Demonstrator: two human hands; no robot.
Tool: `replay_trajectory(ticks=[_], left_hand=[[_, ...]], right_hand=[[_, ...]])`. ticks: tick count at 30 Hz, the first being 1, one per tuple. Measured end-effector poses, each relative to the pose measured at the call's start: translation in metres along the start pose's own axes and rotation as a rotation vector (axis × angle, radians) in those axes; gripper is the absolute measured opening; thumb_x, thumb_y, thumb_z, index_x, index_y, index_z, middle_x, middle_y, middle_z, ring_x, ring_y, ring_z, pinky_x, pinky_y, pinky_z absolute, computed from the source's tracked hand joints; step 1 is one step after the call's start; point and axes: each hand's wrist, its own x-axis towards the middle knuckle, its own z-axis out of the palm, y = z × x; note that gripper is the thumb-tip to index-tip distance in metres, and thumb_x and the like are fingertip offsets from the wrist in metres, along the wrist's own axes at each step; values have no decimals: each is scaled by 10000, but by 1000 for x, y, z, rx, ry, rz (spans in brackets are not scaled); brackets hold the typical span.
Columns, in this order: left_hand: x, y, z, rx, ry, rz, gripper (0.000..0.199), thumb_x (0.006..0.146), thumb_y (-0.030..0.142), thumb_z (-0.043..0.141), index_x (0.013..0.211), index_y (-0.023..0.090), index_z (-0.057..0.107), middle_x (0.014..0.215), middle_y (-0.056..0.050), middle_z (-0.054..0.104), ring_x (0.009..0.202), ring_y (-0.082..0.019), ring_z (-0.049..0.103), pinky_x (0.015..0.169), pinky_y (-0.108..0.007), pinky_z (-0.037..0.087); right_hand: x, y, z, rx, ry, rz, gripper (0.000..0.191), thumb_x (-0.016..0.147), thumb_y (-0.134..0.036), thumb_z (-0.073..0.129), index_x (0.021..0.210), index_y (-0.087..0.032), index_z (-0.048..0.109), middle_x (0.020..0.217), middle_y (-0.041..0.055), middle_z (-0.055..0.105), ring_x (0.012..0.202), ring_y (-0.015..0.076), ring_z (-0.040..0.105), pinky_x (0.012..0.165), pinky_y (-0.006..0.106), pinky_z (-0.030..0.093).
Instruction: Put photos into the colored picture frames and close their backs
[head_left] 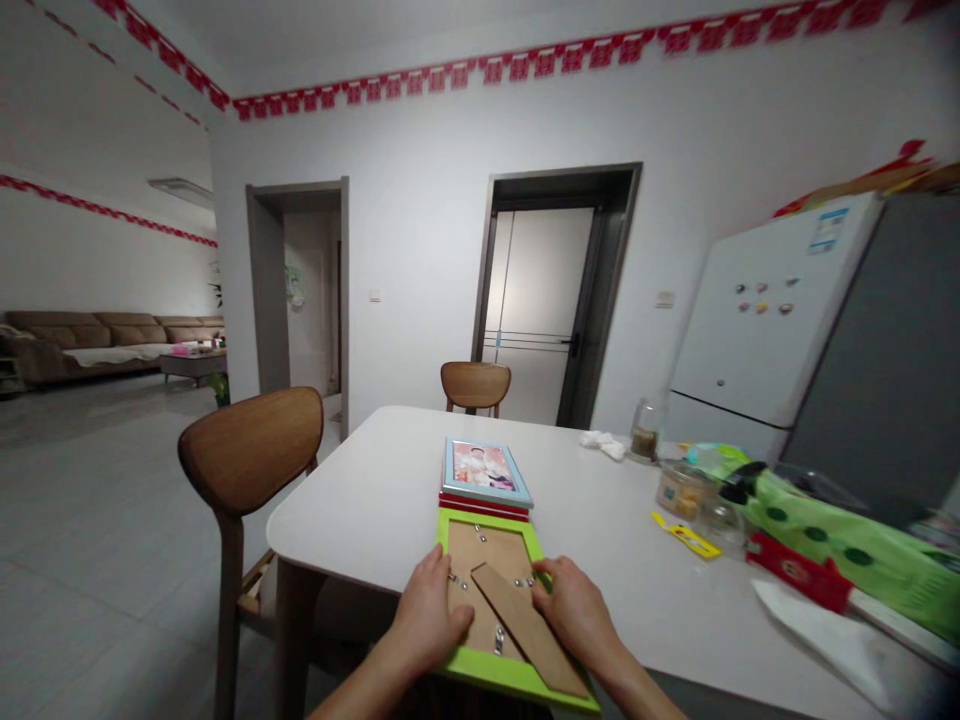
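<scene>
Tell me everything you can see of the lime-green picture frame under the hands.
The lime-green picture frame lies flat on the white table, back upward. Its wide, smooth border surrounds a brown cardboard backing with small metal clips. A long brown easel strip lies diagonally across the backing. The left hand rests on the backing, the right hand on the right side. Its far edge appears to meet a red frame.

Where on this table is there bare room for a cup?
Left of the blue picture frame and the green frame, the white table is bare. Another patch lies between those frames and the yellow tag. The right end is crowded: glass jars, green bag.
</scene>
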Motion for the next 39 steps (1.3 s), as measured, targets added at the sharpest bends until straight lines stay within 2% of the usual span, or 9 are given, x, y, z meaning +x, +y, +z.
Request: replay_trajectory(ticks=[5, 14, 16, 18, 20, 24, 27, 34, 39], left_hand=[[11, -20, 4, -54, -21, -16, 702, 623, 302, 493, 1245, 24, 324, 1336, -129, 269, 1212, -209, 255, 1005, -240, 164], [9, -18, 4, -90, -5, -19, 712, 604, 277, 513, 1243, 23, 329, 1322, -143, 293, 1199, -224, 279, 998, -246, 181], [8, -18, 5, -112, 5, -28, 717, 599, 266, 519, 1250, 38, 320, 1324, -131, 296, 1201, -222, 273, 999, -248, 179], [8, -17, 5, -129, 16, -37, 720, 601, 257, 521, 1256, 47, 309, 1325, -123, 296, 1204, -221, 267, 1002, -251, 175], [8, -17, 7, -128, 21, -42, 721, 604, 252, 520, 1255, 32, 304, 1323, -134, 295, 1206, -223, 262, 1004, -255, 171], [9, -18, 8, -107, 21, -29, 678, 635, 248, 488, 1241, -2, 315, 1312, -163, 303, 1203, -220, 270, 1002, -262, 181], [10, -20, 9, -104, 20, -12, 644, 645, 234, 469, 1233, 8, 334, 1302, -157, 324, 1195, -211, 289, 998, -257, 190], [10, -19, 8, -106, 20, -9, 641, 643, 214, 466, 1239, 24, 326, 1307, -141, 325, 1194, -194, 293, 998, -240, 185], [7, -17, 7, -109, 13, -32, 652, 638, 229, 493, 1236, 23, 334, 1308, -139, 323, 1196, -207, 288, 1002, -257, 187]], right_hand=[[2, -7, 0, -46, -8, 14, 243, 723, -240, 391, 839, -181, 597, 810, 85, 596, 768, 180, 572, 629, 245, 364], [7, -5, 2, -98, 5, 45, 210, 752, -285, 361, 765, -194, 550, 747, 61, 600, 669, 175, 565, 560, 259, 348], [8, -9, -1, -110, 27, 49, 218, 743, -295, 380, 771, -189, 569, 797, 76, 598, 721, 190, 557, 584, 270, 361], [9, -20, -4, -95, 90, -18, 226, 726, -293, 418, 811, -186, 599, 920, 95, 585, 844, 209, 530, 671, 284, 372], [10, -37, -4, -24, 114, -147, 229, 711, -281, 453, 838, -193, 621, 999, 88, 567, 928, 205, 493, 764, 276, 352], [10, -72, 10, 109, -56, -280, 197, 692, -296, 495, 759, -197, 651, 844, 58, 609, 823, 166, 521, 733, 238, 348], [11, -85, 22, 72, -72, -275, 188, 689, -283, 499, 731, -193, 659, 785, 56, 612, 790, 160, 524, 711, 237, 335], [14, -89, 30, -27, 0, -232, 213, 715, -260, 449, 687, -166, 638, 762, 91, 617, 730, 181, 525, 634, 263, 323], [26, -76, 31, 2, -15, -221, 250, 751, -314, 419, 707, -195, 634, 741, 43, 631, 714, 139, 536, 636, 219, 337]])
